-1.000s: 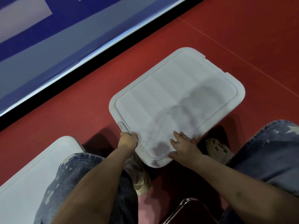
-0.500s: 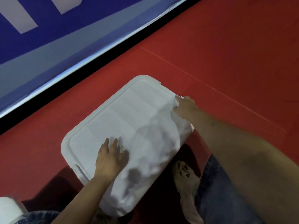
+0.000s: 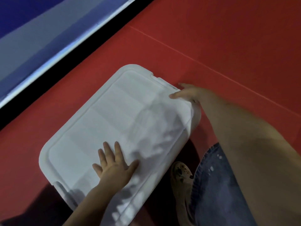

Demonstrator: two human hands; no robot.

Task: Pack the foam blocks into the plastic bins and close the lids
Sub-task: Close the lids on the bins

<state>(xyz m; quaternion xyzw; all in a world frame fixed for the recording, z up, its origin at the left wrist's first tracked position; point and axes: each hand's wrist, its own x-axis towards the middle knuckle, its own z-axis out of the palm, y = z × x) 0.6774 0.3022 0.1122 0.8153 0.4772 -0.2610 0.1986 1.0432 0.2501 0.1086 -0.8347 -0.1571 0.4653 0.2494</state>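
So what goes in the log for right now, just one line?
step: closing lid | left hand: flat on lid | right hand: grips lid's far edge | bin: on red floor

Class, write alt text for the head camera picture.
A person's left hand presses flat on a white lid on a bin on a red floor, while the right hand grips the lid's far edge.

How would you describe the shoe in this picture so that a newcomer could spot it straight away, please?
Start at the red floor and find the big white bin lid under the left hand. Just beyond the lid's near right edge, below the blue denim trouser leg, sits the shoe. It is the only beige thing there, speckled with dark blotches.
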